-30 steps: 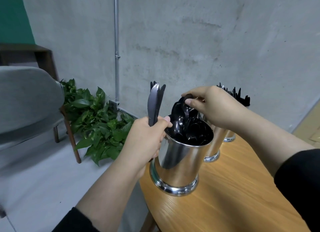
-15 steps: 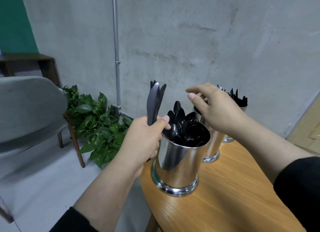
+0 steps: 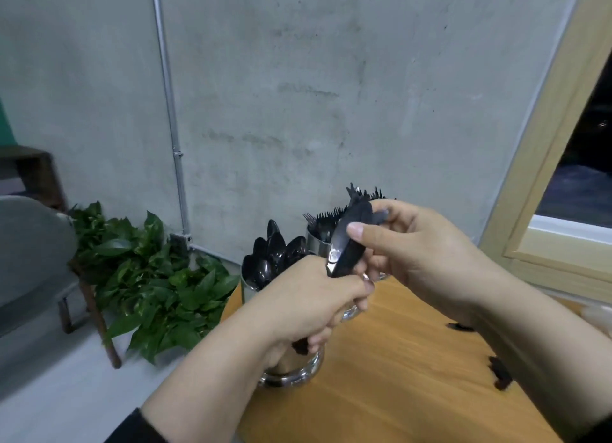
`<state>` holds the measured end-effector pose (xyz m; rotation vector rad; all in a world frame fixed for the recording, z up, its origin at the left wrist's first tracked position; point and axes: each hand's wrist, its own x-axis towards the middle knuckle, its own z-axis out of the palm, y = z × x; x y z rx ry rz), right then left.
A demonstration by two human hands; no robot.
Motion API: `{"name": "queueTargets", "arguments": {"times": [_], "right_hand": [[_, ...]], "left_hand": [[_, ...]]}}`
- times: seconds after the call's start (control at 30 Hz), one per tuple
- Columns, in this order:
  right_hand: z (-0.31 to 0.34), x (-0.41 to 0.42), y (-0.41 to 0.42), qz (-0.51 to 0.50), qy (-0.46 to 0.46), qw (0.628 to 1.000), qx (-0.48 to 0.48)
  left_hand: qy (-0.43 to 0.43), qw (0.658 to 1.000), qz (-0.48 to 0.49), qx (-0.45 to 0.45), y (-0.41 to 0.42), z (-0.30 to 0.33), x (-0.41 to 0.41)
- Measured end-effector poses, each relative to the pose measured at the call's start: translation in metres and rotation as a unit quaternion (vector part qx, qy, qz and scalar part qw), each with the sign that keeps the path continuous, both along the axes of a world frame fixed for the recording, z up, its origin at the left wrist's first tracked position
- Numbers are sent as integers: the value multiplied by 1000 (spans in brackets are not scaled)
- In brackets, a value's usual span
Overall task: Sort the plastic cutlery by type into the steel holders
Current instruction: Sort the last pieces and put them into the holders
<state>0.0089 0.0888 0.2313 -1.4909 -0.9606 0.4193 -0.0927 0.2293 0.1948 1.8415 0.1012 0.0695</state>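
Observation:
My left hand point(image 3: 308, 297) grips the lower end of a bundle of black plastic cutlery point(image 3: 349, 244), held upright in front of the holders. My right hand point(image 3: 427, 254) pinches the upper part of the same bundle, thumb on its front. The near steel holder point(image 3: 248, 288) is full of black spoons point(image 3: 275, 254), and my left hand hides most of its body. Behind it a second steel holder point(image 3: 316, 240) carries black forks point(image 3: 326, 219). More dark tips point(image 3: 376, 192) stick up behind my right hand; their holder is hidden.
The holders stand at the left end of a wooden table point(image 3: 381, 393). Loose black cutlery pieces point(image 3: 500, 374) lie on it under my right forearm. A leafy plant point(image 3: 155, 287) and a grey chair point(image 3: 29, 254) are on the floor at left. A wooden window frame point(image 3: 559, 151) is at right.
My right hand left the spoon holder and took hold of the bundle. My left hand carried the bundle to the right, in front of the holders. The view swung right.

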Motion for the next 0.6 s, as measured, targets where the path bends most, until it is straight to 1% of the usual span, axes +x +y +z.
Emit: {"name": "queueTargets", "arguments": {"times": [0.07,0.17,0.27,0.37,0.4,0.5,0.6], "right_hand": [[0,4,-18,-13,5,1000,3],[0,12,-39,-49,-24,998,-16],[0,29,-57,-102,-36,994,-13],[4,51,-68,-159,-32,987,14],[6,60,-69,-174,-33,984,27],[20,89,-70,-224,-50,971,67],[34,131,-61,-308,-100,942,86]], "left_hand": [[11,999,-34,19,-15,3,10],[7,997,-48,56,-35,5,33],[-42,995,-23,86,-51,10,59],[-101,992,-7,75,-57,18,78],[-113,990,0,90,-56,21,85],[-121,975,50,180,-45,33,108],[-138,957,130,222,-21,53,132]]}}
